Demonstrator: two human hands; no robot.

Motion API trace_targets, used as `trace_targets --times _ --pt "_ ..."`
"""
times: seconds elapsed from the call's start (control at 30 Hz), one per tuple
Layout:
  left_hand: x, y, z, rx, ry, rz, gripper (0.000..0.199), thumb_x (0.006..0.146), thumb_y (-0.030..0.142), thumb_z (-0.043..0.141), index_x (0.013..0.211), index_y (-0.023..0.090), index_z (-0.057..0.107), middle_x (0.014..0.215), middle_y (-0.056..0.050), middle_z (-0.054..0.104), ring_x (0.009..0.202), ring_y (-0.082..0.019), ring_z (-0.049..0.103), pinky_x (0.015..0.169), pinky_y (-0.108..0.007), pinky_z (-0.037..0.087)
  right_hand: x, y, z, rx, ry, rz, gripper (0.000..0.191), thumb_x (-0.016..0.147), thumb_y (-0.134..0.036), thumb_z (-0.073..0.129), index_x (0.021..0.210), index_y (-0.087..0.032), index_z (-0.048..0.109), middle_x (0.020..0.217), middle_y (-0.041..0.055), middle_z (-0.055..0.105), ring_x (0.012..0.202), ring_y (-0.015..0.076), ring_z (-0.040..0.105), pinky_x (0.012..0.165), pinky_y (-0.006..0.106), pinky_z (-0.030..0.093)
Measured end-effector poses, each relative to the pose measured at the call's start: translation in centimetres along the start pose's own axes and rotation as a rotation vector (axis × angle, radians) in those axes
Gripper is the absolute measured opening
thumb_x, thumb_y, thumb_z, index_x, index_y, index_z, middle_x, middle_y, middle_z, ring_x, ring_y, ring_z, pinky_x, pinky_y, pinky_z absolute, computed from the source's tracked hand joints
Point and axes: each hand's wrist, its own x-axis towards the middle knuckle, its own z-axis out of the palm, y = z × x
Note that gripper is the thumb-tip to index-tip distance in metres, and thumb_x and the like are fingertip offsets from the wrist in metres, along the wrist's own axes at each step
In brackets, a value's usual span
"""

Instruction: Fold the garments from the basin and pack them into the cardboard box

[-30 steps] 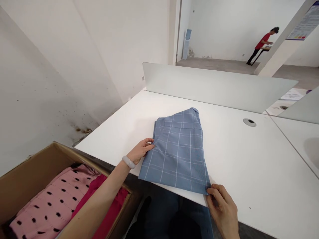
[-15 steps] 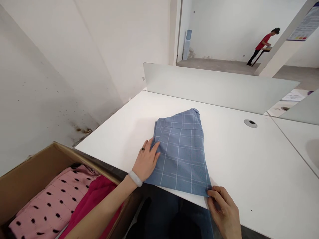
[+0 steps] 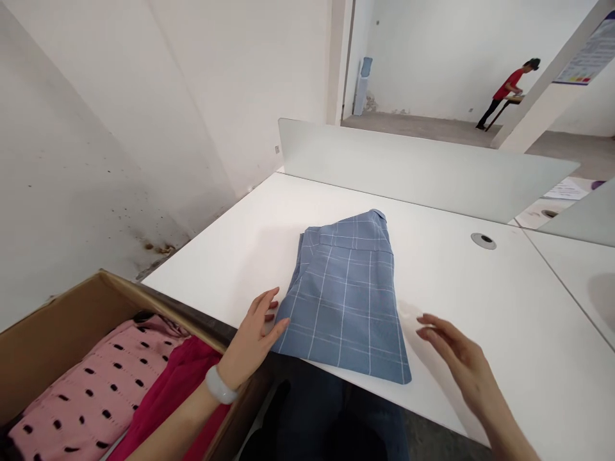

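Note:
A blue garment with a white window-check (image 3: 346, 294), folded and looking like a shirt or shorts, lies flat near the front edge of the white table. At its lower left edge is my left hand (image 3: 252, 336), fingers apart, the thumb over the cloth's border. A pale bracelet (image 3: 221, 385) circles that wrist. To the right of the cloth, my right hand (image 3: 459, 358) hovers apart from it with nothing in its grasp, its fingers stretched toward the cloth.
An open cardboard box (image 3: 103, 282) at lower left holds pink spotted cloth (image 3: 96, 384) and magenta cloth (image 3: 166, 390). A low frosted divider (image 3: 423, 169) runs along the table's back. Right of centre is a round cable hole (image 3: 483, 241). Far off, a person in red (image 3: 509, 86) stands at a small table.
My right hand has let go of the garment's lower right corner and moved up and right. My left hand has slid down and left along the cloth's edge.

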Motion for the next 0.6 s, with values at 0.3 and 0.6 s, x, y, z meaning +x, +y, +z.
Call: trace_targets --times 0.3,0.6 --pt "0.6 2.7 -1.8 -0.404 -0.212 -0.413 0.084 0.077 0.053 0.065 0.146 0.021 0.03 0.148 -0.016 0.037 0.128 -0.031 0.045 0.084 -0.035 0.051 15.3 -2.2 2.2 0.341 -0.182 0.209 0.045 0.077 -0.048 0.067 0.102 -0.011 0.064 0.108 0.0152 0.065 0.086 0.0198 0.067 0.075 0.029 0.057" --pt "0.0 2.6 -0.4 -0.755 -0.432 -0.317 0.06 0.07 0.03 0.079 0.123 0.014 0.055 0.125 -0.012 0.06 0.11 -0.026 0.059 0.095 -0.038 0.048 21.7 -3.4 5.2 0.169 -0.172 0.448 0.048 0.068 -0.057 0.071 0.083 -0.012 0.065 0.077 0.0104 0.065 0.064 0.0148 0.057 0.049 0.024 0.048"
